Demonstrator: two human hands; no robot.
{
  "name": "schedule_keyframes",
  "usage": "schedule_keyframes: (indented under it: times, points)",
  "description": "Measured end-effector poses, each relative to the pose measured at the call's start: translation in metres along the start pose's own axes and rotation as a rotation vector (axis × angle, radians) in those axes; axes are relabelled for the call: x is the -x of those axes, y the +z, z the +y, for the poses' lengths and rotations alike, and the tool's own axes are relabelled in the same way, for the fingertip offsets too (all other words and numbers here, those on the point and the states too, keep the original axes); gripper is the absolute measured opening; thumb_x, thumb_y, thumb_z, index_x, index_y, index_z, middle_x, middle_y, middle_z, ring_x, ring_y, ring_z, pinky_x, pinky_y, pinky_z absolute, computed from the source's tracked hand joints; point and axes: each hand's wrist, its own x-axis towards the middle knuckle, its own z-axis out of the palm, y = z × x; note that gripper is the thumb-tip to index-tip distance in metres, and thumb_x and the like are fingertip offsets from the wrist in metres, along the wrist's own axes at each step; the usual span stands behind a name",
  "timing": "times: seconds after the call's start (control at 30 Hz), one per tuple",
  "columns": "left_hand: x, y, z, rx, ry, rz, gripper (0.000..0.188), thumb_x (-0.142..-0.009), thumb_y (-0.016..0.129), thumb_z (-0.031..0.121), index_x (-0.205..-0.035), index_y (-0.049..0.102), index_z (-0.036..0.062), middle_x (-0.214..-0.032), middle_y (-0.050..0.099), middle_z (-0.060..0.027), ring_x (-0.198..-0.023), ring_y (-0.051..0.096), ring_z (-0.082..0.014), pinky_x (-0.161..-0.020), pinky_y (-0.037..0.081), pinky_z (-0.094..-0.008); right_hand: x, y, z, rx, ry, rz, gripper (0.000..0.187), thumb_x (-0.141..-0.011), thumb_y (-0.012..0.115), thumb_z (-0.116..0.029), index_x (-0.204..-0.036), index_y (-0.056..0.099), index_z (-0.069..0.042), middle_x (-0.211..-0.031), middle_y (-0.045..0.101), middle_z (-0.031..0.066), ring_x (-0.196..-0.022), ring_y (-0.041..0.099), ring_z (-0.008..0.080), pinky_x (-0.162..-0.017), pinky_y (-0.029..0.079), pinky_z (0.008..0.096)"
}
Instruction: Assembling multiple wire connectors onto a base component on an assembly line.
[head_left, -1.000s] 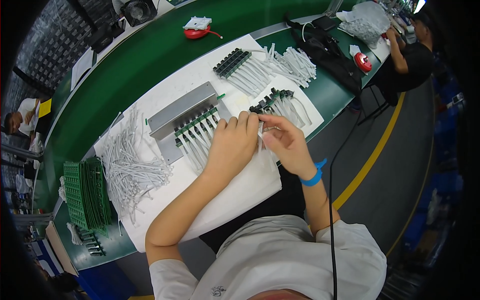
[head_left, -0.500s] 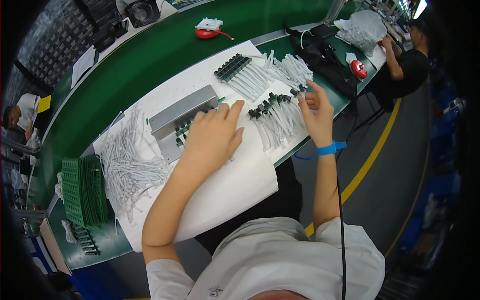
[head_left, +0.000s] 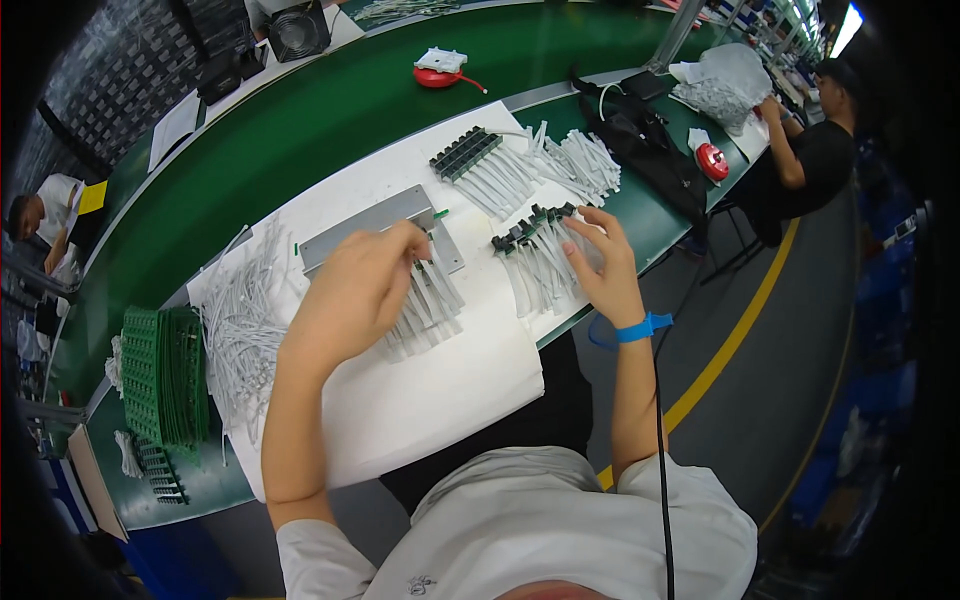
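Observation:
My left hand (head_left: 358,288) lies over a row of grey cable pieces (head_left: 425,305) with dark connectors, set against a grey metal fixture (head_left: 372,225) on a white sheet (head_left: 420,390). Its fingers curl over the connector ends, which are hidden. My right hand (head_left: 600,262), with a blue wrist strap, rests with fingers spread on a second bundle of grey cables with black connectors (head_left: 530,262). A third finished row of cables (head_left: 480,165) lies farther back on the sheet.
A loose heap of grey cables (head_left: 245,325) lies left of the sheet, next to stacked green trays (head_left: 160,375). A black bag (head_left: 640,150), a red round thing (head_left: 712,162) and a red-and-white tape dispenser (head_left: 440,68) sit on the green bench. Another person (head_left: 810,150) works at the far right.
My hands, joined over the middle a second ago, have separated. The right hand went right onto the second bundle and has come slightly nearer; the left stayed on the row at the fixture.

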Motion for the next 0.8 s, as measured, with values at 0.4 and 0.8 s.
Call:
schedule_keyframes:
  times: [0.4, 0.8]
  points:
    - [0.036, 0.034, -0.055, -0.377, 0.057, 0.115, 0.033, -0.087, 0.066, 0.011, -0.120, 0.061, 0.0036, -0.107, 0.059, -0.0110, -0.098, 0.058, -0.0313, -0.084, 0.047, -0.0412, 0.004, 0.018, 0.037, -0.454, 0.279, 0.206, 0.041, -0.110, 0.044, -0.028, -0.123, 0.064, 0.006, -0.118, 0.070, 0.0148, -0.112, 0.063, 0.0197, -0.101, 0.046, 0.0324]
    - [0.043, 0.051, -0.063, -0.358, -0.077, 0.359, 0.027, -0.081, 0.078, 0.021, -0.102, 0.070, 0.0052, -0.097, 0.056, -0.0080, -0.088, 0.057, -0.0270, -0.073, 0.048, -0.0393, 0.038, 0.049, -0.079, -0.360, -0.123, 0.317, 0.017, -0.095, 0.055, -0.010, -0.097, 0.066, 0.003, -0.098, 0.065, 0.0168, -0.091, 0.063, 0.0302, -0.082, 0.050, 0.0369]
